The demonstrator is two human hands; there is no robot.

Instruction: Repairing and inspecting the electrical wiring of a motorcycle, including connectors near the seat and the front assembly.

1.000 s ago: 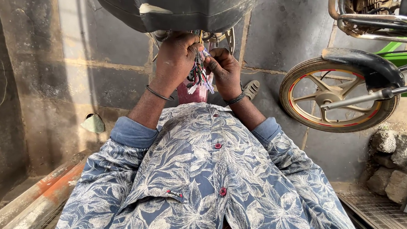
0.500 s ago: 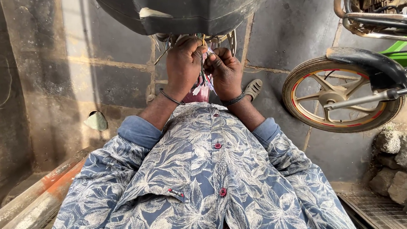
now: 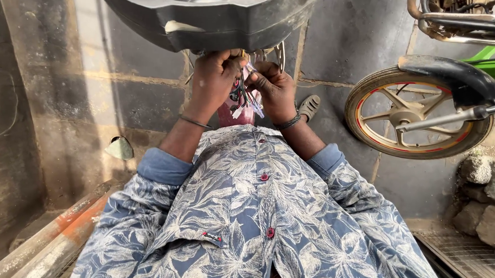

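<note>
2 hands up close together | my left hand (image 3: 214, 80) pinches the bunch of wires (image 3: 243, 95) | my right hand (image 3: 274, 88) grips the same wires | wires hang under the black bike part (image 3: 208, 17) | wheel (image 3: 418, 115) off to my right

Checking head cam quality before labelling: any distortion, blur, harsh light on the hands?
Head view: wide-angle bend at the edges; even daylight, no glare; the left hand and right hand are sharp but shaded under the black moulded vehicle panel; the bundle of thin coloured wires between them is too small to resolve; orange-rimmed spoked wheel crisp.
</note>
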